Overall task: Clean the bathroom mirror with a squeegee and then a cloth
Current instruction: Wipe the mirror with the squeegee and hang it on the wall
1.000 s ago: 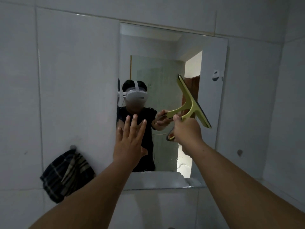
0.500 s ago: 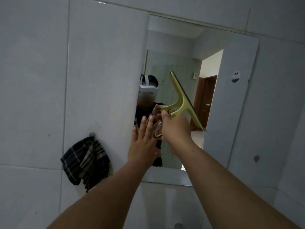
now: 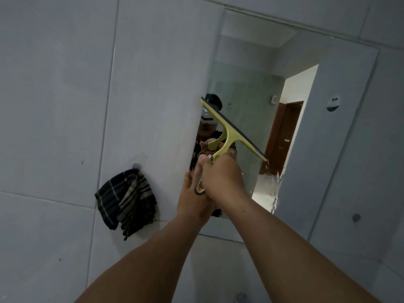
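Sliding leftward since a second ago, the squeegee (image 3: 229, 132) now has its blade tilted across the mirror (image 3: 306, 138), top end at the glass's left edge — so the squeegee pass looks well underway, with water streaks left at about 4 o'clock from the blade. The right hand (image 3: 220, 178) is closed round the handle, the blade at 12 o'clock from it. The left hand (image 3: 192, 197), fingers extended and holding nothing, sits just beside it at 8 o'clock. The cloth (image 3: 126, 200) hangs unused at 9 o'clock.
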